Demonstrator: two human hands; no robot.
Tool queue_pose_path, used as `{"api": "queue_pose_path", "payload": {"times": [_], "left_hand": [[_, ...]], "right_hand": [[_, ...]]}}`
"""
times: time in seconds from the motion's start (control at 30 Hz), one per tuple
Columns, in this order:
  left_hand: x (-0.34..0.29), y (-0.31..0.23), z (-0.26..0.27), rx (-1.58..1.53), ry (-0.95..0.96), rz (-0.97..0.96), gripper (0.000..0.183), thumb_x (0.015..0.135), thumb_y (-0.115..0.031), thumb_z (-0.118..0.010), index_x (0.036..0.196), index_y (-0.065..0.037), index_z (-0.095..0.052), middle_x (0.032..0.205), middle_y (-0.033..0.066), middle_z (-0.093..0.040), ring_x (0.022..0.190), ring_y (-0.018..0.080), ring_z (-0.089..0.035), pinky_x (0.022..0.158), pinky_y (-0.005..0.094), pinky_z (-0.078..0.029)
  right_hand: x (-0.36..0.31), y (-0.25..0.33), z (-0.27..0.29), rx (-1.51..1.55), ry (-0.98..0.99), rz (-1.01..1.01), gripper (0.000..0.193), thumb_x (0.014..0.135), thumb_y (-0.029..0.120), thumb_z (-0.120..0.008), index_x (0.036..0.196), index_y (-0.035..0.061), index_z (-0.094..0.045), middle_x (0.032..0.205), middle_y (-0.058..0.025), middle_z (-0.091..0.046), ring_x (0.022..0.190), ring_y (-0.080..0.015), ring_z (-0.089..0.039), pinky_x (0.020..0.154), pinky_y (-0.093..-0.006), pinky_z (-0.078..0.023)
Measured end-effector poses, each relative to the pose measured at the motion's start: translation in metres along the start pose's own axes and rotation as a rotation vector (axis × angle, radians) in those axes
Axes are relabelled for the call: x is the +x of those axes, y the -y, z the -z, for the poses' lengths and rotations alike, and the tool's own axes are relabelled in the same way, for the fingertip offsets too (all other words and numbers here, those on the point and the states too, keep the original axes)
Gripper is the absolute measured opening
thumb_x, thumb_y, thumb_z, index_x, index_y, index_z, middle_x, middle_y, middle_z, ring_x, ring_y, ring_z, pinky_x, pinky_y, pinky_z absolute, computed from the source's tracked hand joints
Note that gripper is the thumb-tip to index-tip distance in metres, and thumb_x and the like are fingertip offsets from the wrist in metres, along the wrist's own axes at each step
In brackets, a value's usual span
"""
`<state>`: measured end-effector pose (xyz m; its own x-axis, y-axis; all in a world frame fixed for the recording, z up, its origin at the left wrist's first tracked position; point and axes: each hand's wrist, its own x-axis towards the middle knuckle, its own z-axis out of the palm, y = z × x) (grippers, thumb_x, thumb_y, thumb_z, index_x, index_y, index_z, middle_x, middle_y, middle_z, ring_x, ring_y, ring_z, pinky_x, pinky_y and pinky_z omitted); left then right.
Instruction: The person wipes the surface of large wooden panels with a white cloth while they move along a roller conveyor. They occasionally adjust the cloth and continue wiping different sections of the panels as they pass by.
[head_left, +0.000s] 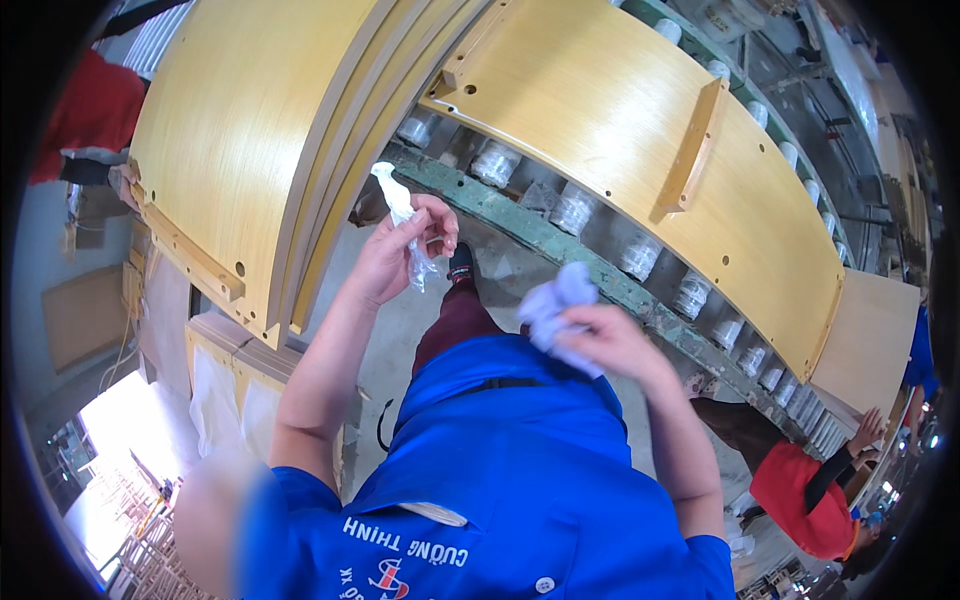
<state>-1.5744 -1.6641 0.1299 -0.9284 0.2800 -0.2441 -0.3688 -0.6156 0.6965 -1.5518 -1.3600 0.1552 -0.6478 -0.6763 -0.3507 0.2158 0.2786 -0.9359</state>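
Observation:
My left hand (pixel 412 240) is closed around a slim clear plastic bag (pixel 400 207) with something white in its upper end. In my right hand (pixel 610 340) is a crumpled pale lilac cloth (pixel 560 300), slightly blurred, in front of my waist. Beyond both hands a light wooden panel (pixel 570 90) lies on the rollers. One wooden strip (pixel 693 150) stands across it, and a thin white streak runs along its near left edge. Several curved wooden panels (pixel 240 130) are stacked at the left, close to my left hand.
A green-framed roller conveyor (pixel 520 225) with plastic-wrapped rollers curves from upper left to lower right. Someone in a red top (pixel 808 498) is at the right, hands by a plain board (pixel 868 340). Another red sleeve (pixel 95 115) shows behind the stack at far left.

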Motion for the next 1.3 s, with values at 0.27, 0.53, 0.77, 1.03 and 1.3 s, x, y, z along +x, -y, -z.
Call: {"api": "queue_pose_path", "payload": {"times": [0.27, 0.53, 0.77, 1.03, 1.3], "left_hand": [[0.014, -0.005, -0.029, -0.271, 0.064, -0.045, 0.024, 0.092, -0.022, -0.046, 0.108, -0.005, -0.049, 0.101, 0.0137, -0.056, 0.094, 0.0245, -0.057, 0.08, 0.0332, -0.05], [0.036, 0.021, -0.087, -0.148, -0.069, -0.126, 0.025, 0.091, -0.019, -0.045, 0.113, -0.007, -0.047, 0.098, 0.0093, -0.055, 0.09, 0.0202, -0.056, 0.077, 0.0294, -0.048], [0.032, 0.044, -0.104, 0.03, -0.058, 0.009, 0.028, 0.09, -0.022, -0.046, 0.111, -0.004, -0.048, 0.098, 0.0096, -0.055, 0.085, 0.016, -0.053, 0.082, 0.0344, -0.047], [0.041, 0.029, -0.124, -0.138, -0.019, -0.11, 0.03, 0.091, -0.02, -0.039, 0.116, -0.002, -0.042, 0.112, 0.0165, -0.051, 0.105, 0.0258, -0.051, 0.093, 0.0387, -0.041], [0.043, 0.035, -0.133, 0.132, 0.093, -0.102, 0.033, 0.092, -0.03, -0.036, 0.118, -0.01, -0.039, 0.121, 0.0139, -0.047, 0.114, 0.026, -0.045, 0.089, 0.0384, -0.042]], "right_hand": [[-0.033, -0.042, 0.013, -0.214, -0.122, -0.184, 0.013, 0.082, 0.017, -0.06, 0.081, 0.005, -0.056, 0.068, -0.0007, -0.056, 0.067, -0.0085, -0.054, 0.059, -0.0235, -0.043], [0.066, 0.02, -0.016, 0.46, -0.77, 0.333, 0.033, 0.088, 0.013, -0.049, 0.117, 0.0004, -0.041, 0.112, -0.0092, -0.05, 0.101, -0.0148, -0.049, 0.077, -0.0287, -0.042], [0.077, 0.014, 0.004, 0.172, -0.755, 0.293, 0.025, 0.092, 0.021, -0.046, 0.097, -0.0019, -0.054, 0.079, -0.0053, -0.061, 0.074, -0.0149, -0.057, 0.068, -0.0291, -0.044], [0.051, 0.012, -0.001, 0.364, -0.714, 0.484, 0.029, 0.093, 0.026, -0.042, 0.1, -0.0004, -0.054, 0.087, -0.0088, -0.061, 0.075, -0.0138, -0.058, 0.069, -0.0276, -0.044], [0.05, 0.004, 0.005, 1.045, -0.485, 0.31, 0.031, 0.094, 0.027, -0.04, 0.101, 0.0004, -0.056, 0.086, -0.0071, -0.062, 0.079, -0.0153, -0.06, 0.072, -0.0288, -0.047]]}}
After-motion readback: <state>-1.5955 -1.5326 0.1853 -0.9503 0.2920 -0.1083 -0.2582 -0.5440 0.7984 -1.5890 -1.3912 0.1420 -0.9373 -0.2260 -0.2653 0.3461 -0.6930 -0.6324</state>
